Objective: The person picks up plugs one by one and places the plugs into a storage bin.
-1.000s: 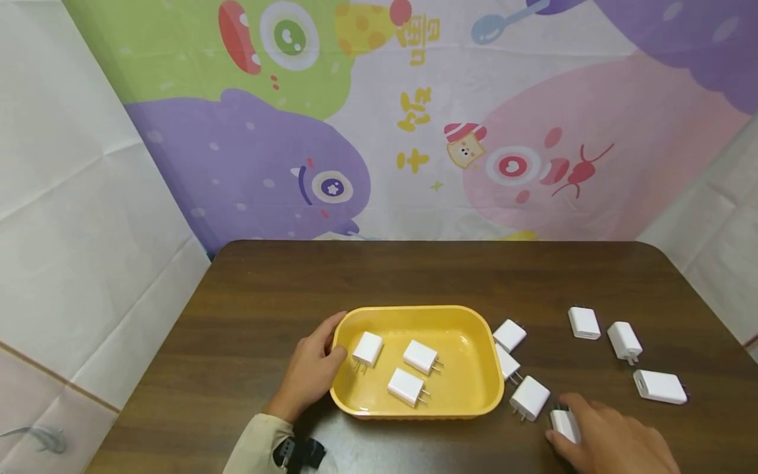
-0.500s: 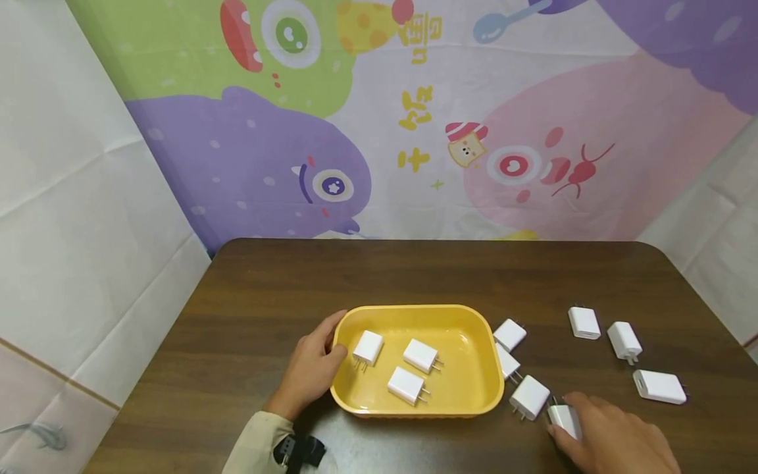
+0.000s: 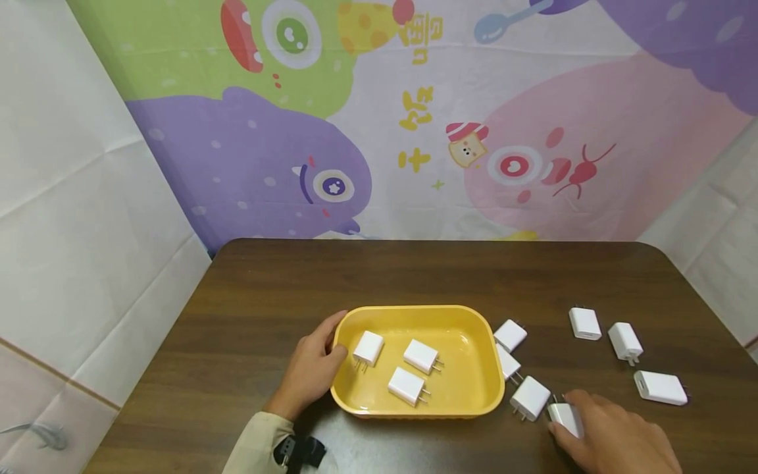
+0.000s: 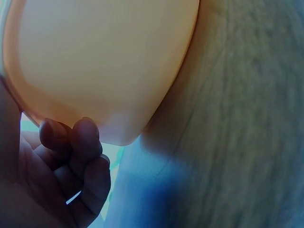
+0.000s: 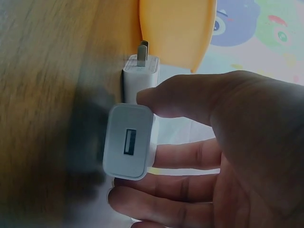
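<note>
My left hand (image 3: 310, 372) grips the left end of a yellow plastic basin (image 3: 468, 382), its thumb at the rim. In the left wrist view, curled fingertips (image 4: 85, 130) meet the basin's wall (image 4: 104, 61). Three white USB wall chargers lie inside, one being the upper-left charger (image 3: 368, 348). To the right, my right hand (image 3: 622, 431) pinches a white charger (image 3: 565, 420) between thumb and fingers, prongs pointing away. Its USB port end (image 5: 128, 142) faces the camera in the right wrist view. Just left of it lies another charger (image 3: 530, 398).
Two chargers lie against the basin's right side, the farther charger (image 3: 510, 335) and one partly hidden by the rim (image 3: 502, 375). Farther right are three more, including the rightmost charger (image 3: 660, 387). A cartoon-printed cloth (image 3: 408, 197) hangs behind the brown table (image 3: 284, 276).
The charger in my right hand has shifted slightly forward and turned a little, its prongs now showing more. My left hand and the basin have stayed put.
</note>
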Demonstrator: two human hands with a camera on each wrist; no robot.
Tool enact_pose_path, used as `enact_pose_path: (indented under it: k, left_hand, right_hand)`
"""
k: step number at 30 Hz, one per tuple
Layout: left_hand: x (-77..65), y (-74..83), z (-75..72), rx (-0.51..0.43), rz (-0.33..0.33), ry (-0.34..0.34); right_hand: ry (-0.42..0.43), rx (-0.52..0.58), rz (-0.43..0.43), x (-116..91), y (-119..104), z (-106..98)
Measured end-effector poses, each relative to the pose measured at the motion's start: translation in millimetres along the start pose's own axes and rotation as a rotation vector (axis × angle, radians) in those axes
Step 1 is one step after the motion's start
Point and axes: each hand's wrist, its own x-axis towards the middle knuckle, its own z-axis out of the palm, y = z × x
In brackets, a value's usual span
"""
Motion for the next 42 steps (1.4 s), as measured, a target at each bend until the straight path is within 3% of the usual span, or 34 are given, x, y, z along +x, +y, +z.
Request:
enact_pose_path:
  k: [7, 18, 34, 39, 42]
  left_hand:
    - [-0.3, -0.4, -0.4, 0.008, -0.002, -0.003]
    - [0.5, -1.1, -0.4, 0.002, -0.006, -0.006]
    - [0.3, -0.1, -0.7, -0.002, -0.005, -0.008]
    - [0.2, -0.3, -1.0, -0.003, -0.001, -0.009]
    - [-0.1, -0.8, -0.9, -0.001, 0.002, -0.010]
  right_hand:
    - [0.095, 0.008, -0.013, -1, -2, -5]
    - [0.321, 0.066, -0.076, -9, -6, -5]
    - [0.439, 0.111, -0.073, -4, -37, -18]
    - [0.587, 0.119, -0.153, 0, -45, -19]
    - [0.619, 0.131, -0.175, 2, -50, -20]
